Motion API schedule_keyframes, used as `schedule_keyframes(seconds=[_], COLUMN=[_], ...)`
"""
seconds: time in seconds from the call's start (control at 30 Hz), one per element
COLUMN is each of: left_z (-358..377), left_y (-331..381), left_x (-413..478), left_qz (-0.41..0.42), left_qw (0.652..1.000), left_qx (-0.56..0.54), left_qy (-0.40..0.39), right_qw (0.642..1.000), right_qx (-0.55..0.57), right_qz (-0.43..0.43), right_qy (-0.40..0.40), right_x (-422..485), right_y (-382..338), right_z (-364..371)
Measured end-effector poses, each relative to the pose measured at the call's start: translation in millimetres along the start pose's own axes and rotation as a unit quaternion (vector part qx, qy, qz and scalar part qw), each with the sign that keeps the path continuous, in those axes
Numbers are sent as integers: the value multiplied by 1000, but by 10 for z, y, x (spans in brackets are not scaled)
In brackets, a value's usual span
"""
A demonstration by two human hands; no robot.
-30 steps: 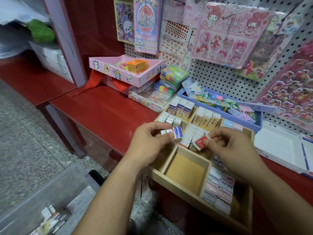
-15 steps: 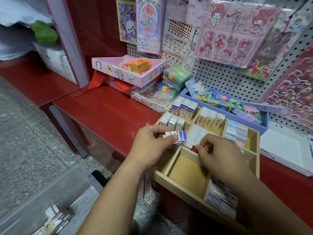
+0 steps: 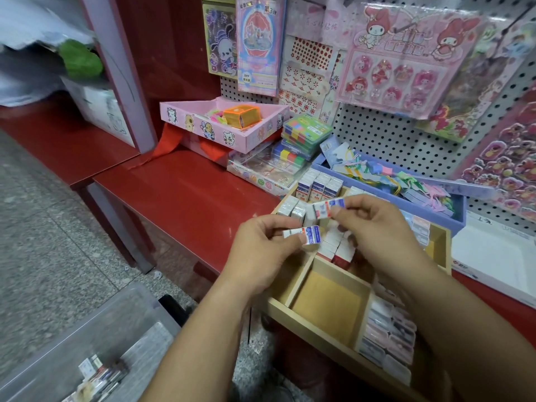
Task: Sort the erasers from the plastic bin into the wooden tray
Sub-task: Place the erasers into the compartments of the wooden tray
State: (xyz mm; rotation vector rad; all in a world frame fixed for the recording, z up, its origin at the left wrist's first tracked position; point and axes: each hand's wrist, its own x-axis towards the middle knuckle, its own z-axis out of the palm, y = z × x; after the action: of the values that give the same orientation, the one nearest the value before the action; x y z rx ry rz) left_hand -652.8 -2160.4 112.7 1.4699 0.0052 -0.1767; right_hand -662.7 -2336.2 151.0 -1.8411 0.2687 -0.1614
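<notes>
Red tabletop (image 3: 188,195) carries the wooden tray (image 3: 327,303) right under your hands. Your left hand (image 3: 261,253) pinches a white eraser (image 3: 304,235) with a blue-and-red sleeve between thumb and curled fingers. Your right hand (image 3: 380,236) pinches a matching second eraser (image 3: 329,208) just above it. Both sleeves' print is too blurred to read. Beyond your hands, a hanging pack (image 3: 256,44) reads "DIY". The plastic bin (image 3: 72,329) lies down-left of your left forearm.
</notes>
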Motion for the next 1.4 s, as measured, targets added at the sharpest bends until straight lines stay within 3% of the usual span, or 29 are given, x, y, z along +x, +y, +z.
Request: schedule_keyframes(seconds=[0.13, 0.33, 0.67, 0.83, 0.93, 1.0, 1.1, 1.23, 1.33, 1.4], left_z=[-22, -46, -80, -102, -113, -121, -124, -123, -149, -199], left_y=[-13, -25, -67, -67, -59, -46, -21, -13, -46, -103], left_x=[27, 55, 125, 131, 127, 117, 106, 90, 86, 101], left_qz=[12, 24, 18, 18, 24, 29, 33, 47, 65, 90], left_qw=[999, 997, 996, 996, 994, 993, 991, 989, 987, 975], left_qx=[16, 37, -12, -1, 11, 5, -24, -32, 12, 122], left_qy=[42, 68, 83, 90, 107, 117, 129, 139, 144, 163], right_qw=[983, 921, 853, 873, 906, 944, 955, 977, 973, 982], right_qx=[-148, -368, -502, -473, -394, -302, -237, -100, -97, -100], right_qz=[-66, -121, -127, -113, -143, -128, -98, -32, -48, -51], right_qy=[84, 37, 57, 48, 50, -27, -149, -188, -205, -152], right_x=[460, 983, 1225, 1175, 941, 701, 363, 255, 248, 313], right_y=[53, 180, 229, 193, 66, -7, -80, -85, -69, -93], right_z=[-39, 149, 379, 313, 288, 306, 321, 292, 316, 304])
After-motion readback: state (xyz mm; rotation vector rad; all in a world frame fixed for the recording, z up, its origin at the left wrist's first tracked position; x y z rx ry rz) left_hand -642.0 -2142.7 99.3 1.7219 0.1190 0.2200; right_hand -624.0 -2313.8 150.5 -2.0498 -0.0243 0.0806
